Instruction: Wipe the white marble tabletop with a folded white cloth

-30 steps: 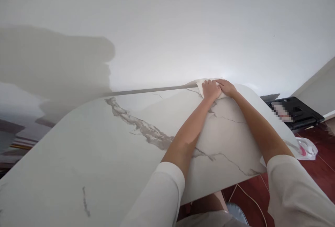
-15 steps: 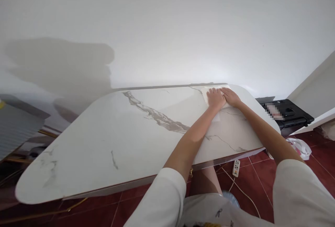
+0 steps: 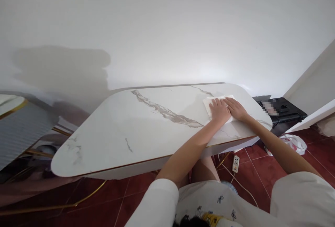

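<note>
A white cloth (image 3: 208, 107) lies on the right part of a white marble-patterned tabletop (image 3: 110, 133), a little in from its far edge. Both of my hands press down on it side by side. My left hand (image 3: 220, 110) rests palm down with its fingers stretched and slightly spread over the cloth. Close against it, my right hand (image 3: 236, 108) lies flat, its fingers pointing to the left across the cloth. The cloth under the palms is hidden.
A white wall (image 3: 167, 28) stands behind the table. To the right are a black case (image 3: 290, 110) and a plastic bag (image 3: 295, 143). Below, a power strip (image 3: 236, 164) with its cord lies on red tiles. A ribbed grey cabinet (image 3: 21, 129) stands at left.
My hands and the cloth have slid back from the table's far edge, towards me. The camera view has also shifted, showing more of the cabinet at left.
</note>
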A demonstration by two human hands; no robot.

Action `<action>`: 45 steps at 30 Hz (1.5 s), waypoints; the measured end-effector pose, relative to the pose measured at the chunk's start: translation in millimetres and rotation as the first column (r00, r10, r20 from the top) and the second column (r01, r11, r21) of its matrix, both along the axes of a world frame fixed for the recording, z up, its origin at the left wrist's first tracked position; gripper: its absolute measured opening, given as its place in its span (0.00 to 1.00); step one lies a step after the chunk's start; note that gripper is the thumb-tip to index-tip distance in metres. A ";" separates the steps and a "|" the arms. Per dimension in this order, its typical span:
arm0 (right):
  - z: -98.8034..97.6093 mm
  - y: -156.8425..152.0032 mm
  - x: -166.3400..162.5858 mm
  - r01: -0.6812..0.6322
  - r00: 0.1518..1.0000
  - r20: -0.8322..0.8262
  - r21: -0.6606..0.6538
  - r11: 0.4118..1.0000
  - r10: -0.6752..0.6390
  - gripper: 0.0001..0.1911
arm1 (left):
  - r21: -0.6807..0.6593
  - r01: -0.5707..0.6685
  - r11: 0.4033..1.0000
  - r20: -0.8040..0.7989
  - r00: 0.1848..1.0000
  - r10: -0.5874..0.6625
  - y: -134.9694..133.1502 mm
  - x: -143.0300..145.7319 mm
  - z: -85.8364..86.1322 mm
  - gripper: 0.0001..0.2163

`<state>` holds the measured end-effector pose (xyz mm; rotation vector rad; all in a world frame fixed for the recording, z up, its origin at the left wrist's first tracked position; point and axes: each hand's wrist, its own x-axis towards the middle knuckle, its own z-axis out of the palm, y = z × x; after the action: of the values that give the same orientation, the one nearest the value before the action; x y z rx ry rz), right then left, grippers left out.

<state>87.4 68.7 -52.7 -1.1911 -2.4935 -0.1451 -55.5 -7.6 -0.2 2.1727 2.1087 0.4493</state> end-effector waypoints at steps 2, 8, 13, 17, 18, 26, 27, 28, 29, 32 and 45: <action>-0.5 -12.1 2.8 -0.004 1.000 0.008 0.029 1.000 0.004 0.28 | 0.005 0.004 1.000 -0.007 1.000 -0.004 -12.9 1.8 2.1 0.26; 3.0 -53.4 7.7 -0.034 0.999 0.035 0.069 0.997 0.031 0.29 | 0.006 0.015 1.000 -0.023 1.000 -0.015 -49.2 5.9 4.9 0.26; 2.3 -92.7 16.3 -0.067 0.998 0.015 0.106 0.992 0.066 0.28 | 0.003 0.035 0.999 -0.039 0.999 -0.035 -80.9 13.2 1.4 0.27; 2.3 -108.9 24.2 -0.109 0.994 0.004 0.098 0.989 0.109 0.28 | -0.005 0.048 0.999 -0.023 0.999 -0.048 -96.0 20.4 0.5 0.27; 2.7 -109.7 26.3 -0.109 0.994 0.001 0.084 0.990 0.109 0.28 | -0.009 0.045 0.999 -0.013 0.999 -0.046 -97.2 22.3 0.5 0.27; 4.2 -97.6 57.5 -0.123 0.992 -0.001 0.037 0.992 0.123 0.29 | 0.042 0.065 0.997 0.049 0.997 -0.067 -90.3 49.7 -2.7 0.28; 4.6 -95.9 61.7 -0.117 0.993 0.003 0.033 0.993 0.117 0.29 | 0.045 0.063 0.997 0.052 0.997 -0.065 -88.8 53.6 -2.9 0.28; 5.1 -94.2 65.2 -0.108 0.994 0.006 0.027 0.994 0.108 0.30 | 0.042 0.058 0.997 0.055 0.997 -0.061 -86.9 56.9 -2.9 0.28; 5.6 -92.2 67.9 -0.099 0.995 0.009 0.023 0.995 0.099 0.30 | 0.036 0.054 0.998 0.059 0.997 -0.056 -84.7 59.4 -2.6 0.28; 7.1 -82.8 70.2 -0.077 0.997 0.021 0.019 0.997 0.077 0.31 | 0.003 0.066 0.998 0.067 0.996 -0.066 -74.5 61.5 -1.0 0.28; 12.8 24.8 19.4 0.036 0.999 0.012 -0.054 0.998 -0.035 0.27 | 0.008 0.046 0.999 0.084 0.995 -0.047 26.6 16.4 1.5 0.26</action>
<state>106.8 93.5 -40.0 -1.2599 -2.5019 -0.0938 -39.1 19.0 1.3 2.1606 2.0122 0.5336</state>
